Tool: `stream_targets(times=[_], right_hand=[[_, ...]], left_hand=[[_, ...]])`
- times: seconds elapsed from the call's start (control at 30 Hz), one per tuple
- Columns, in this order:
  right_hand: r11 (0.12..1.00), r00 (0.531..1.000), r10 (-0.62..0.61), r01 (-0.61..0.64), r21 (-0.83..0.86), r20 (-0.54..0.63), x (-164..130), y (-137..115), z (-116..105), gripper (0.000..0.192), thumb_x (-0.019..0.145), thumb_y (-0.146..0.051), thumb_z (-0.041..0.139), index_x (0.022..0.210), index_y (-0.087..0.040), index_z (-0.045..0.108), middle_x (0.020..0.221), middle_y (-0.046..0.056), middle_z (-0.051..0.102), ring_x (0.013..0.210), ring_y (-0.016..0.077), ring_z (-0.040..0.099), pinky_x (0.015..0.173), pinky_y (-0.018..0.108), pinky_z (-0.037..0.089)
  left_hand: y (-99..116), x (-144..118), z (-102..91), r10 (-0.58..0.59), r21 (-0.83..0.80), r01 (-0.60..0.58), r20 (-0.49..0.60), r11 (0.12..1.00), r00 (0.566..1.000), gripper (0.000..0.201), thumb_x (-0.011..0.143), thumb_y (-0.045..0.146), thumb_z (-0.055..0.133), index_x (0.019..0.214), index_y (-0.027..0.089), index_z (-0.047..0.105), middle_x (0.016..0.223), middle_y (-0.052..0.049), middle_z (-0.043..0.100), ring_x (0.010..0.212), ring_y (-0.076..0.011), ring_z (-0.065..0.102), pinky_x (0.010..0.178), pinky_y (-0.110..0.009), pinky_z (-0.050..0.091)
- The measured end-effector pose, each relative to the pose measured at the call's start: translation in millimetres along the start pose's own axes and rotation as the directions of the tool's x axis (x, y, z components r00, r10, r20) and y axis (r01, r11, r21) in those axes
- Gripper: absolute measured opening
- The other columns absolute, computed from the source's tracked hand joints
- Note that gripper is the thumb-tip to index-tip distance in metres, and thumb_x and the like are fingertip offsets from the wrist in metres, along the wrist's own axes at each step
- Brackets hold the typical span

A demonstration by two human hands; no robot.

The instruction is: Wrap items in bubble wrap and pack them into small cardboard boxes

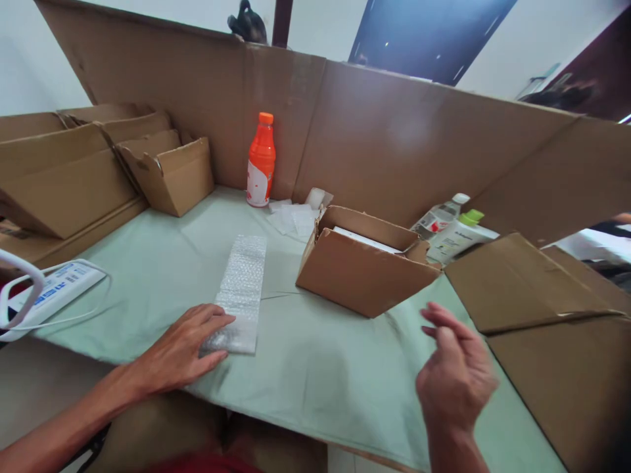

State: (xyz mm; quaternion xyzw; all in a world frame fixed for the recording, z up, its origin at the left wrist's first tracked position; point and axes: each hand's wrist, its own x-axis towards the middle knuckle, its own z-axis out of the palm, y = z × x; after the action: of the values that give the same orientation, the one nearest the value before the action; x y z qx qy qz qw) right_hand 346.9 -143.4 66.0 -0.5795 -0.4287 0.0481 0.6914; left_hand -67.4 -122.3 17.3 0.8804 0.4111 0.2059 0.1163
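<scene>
Pressing the near end of a bubble wrap strip [240,292] flat on the table [315,368], your left hand [180,348] lies open; your right hand [456,374] hovers, fingers loosely spread, holding nothing. Lifting that palm could let the light strip slide or curl.

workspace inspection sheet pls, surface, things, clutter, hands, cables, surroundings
surface: table under a pale green cloth, creased.
job's things: bubble wrap strip lying flat; open carton with a white item inside.
clutter: orange bottle upright at the back; two bottles lying behind the carton; white scraps; folded boxes stacked at left; flat cardboard at right.
hands: left hand flat on the wrap's near end; right hand raised, empty, fingers loosely curled.
cables: white cord looping by a white device.
surroundings: cardboard wall behind the table.
</scene>
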Motion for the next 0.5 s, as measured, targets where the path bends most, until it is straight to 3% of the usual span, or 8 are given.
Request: stream_targets(times=[0.03, 0.07, 0.13, 0.2, 0.27, 0.33, 0.4, 0.5], right_hand=[[0.997, 0.979, -0.056, 0.067, -0.049, 0.194, -15, -10, 4, 0.018, 0.091, -0.026, 0.058, 0.103, -0.022, 0.071, 0.114, 0.007, 0.073, 0.107, 0.0216, 0.067, 0.084, 0.034, 0.051], [0.987, 0.906, -0.106, 0.146, -0.067, 0.41, -30, -17, 11, 0.019, 0.093, -0.025, 0.058, 0.108, -0.023, 0.071, 0.115, 0.007, 0.073, 0.108, 0.0218, 0.067, 0.087, 0.036, 0.052], [0.95, 0.625, -0.2, 0.311, -0.006, 0.755, -58, -29, 29, 0.025, 0.093, -0.022, 0.061, 0.117, -0.025, 0.067, 0.12, 0.008, 0.072, 0.11, 0.0229, 0.066, 0.092, 0.039, 0.052], [0.893, 0.339, -0.267, 0.439, 0.099, 0.902, -82, -37, 55, 0.035, 0.091, -0.02, 0.064, 0.126, -0.025, 0.062, 0.131, 0.01, 0.066, 0.116, 0.0251, 0.062, 0.097, 0.043, 0.05], [0.835, 0.165, -0.269, 0.53, 0.145, 0.949, -98, -44, 83, 0.044, 0.089, -0.02, 0.067, 0.133, -0.02, 0.057, 0.14, 0.013, 0.06, 0.122, 0.0277, 0.056, 0.1, 0.046, 0.048], [0.786, 0.068, -0.232, 0.602, 0.145, 0.97, -108, -48, 109, 0.046, 0.088, -0.02, 0.068, 0.132, -0.015, 0.056, 0.139, 0.016, 0.059, 0.122, 0.0296, 0.055, 0.097, 0.046, 0.049], [0.754, 0.029, -0.183, 0.646, 0.122, 0.983, -113, -46, 128, 0.03, 0.089, -0.015, 0.065, 0.118, -0.014, 0.063, 0.124, 0.015, 0.067, 0.111, 0.0282, 0.06, 0.09, 0.044, 0.05], [0.808, 0.07, -0.144, 0.584, 0.077, 0.987, -114, -37, 137, 0.021, 0.092, -0.009, 0.058, 0.107, -0.019, 0.068, 0.101, 0.006, 0.075, 0.092, 0.0218, 0.066, 0.085, 0.038, 0.049]], left_hand=[[2, -3, -0.8, 0.015, 0.014, -0.015, -0.011, 1.0, 1.0, 0.044, 0.089, 0.03, 0.062, 0.133, 0.024, 0.058, 0.134, -0.011, 0.061, 0.122, -0.0275, 0.058, 0.102, -0.043, 0.052], [4, -6, -1.1, 0.031, 0.034, -0.031, -0.02, 0.999, 0.999, 0.046, 0.088, 0.029, 0.063, 0.133, 0.025, 0.057, 0.139, -0.011, 0.057, 0.126, -0.029, 0.056, 0.104, -0.045, 0.05], [5, -10, 0.1, 0.051, 0.081, -0.049, -0.029, 0.996, 0.998, 0.048, 0.085, 0.026, 0.065, 0.133, 0.025, 0.058, 0.147, -0.012, 0.051, 0.133, -0.0323, 0.049, 0.107, -0.05, 0.047], [5, -13, 3.5, 0.059, 0.118, -0.054, -0.044, 0.992, 0.997, 0.047, 0.084, 0.023, 0.066, 0.131, 0.024, 0.059, 0.149, -0.013, 0.048, 0.137, -0.0343, 0.044, 0.109, -0.054, 0.043], [4, -13, 8.1, 0.061, 0.127, -0.053, -0.065, 0.991, 0.996, 0.043, 0.085, 0.019, 0.063, 0.128, 0.023, 0.061, 0.146, -0.013, 0.052, 0.136, -0.0334, 0.045, 0.11, -0.054, 0.042], [3, -10, 12.1, 0.062, 0.106, -0.051, -0.098, 0.993, 0.993, 0.034, 0.088, 0.014, 0.056, 0.12, 0.022, 0.064, 0.132, -0.012, 0.063, 0.127, -0.0296, 0.054, 0.107, -0.051, 0.045], [3, -7, 13.8, 0.044, 0.055, -0.036, -0.146, 0.998, 0.988, 0.027, 0.092, 0.011, 0.051, 0.11, 0.022, 0.068, 0.114, -0.008, 0.071, 0.112, -0.0249, 0.063, 0.101, -0.046, 0.05], [6, -2, 11.4, -0.033, -0.097, 0.017, -0.17, 0.995, 0.985, 0.022, 0.096, 0.017, 0.048, 0.103, 0.022, 0.068, 0.097, -0.005, 0.075, 0.093, -0.0196, 0.07, 0.086, -0.035, 0.056]])
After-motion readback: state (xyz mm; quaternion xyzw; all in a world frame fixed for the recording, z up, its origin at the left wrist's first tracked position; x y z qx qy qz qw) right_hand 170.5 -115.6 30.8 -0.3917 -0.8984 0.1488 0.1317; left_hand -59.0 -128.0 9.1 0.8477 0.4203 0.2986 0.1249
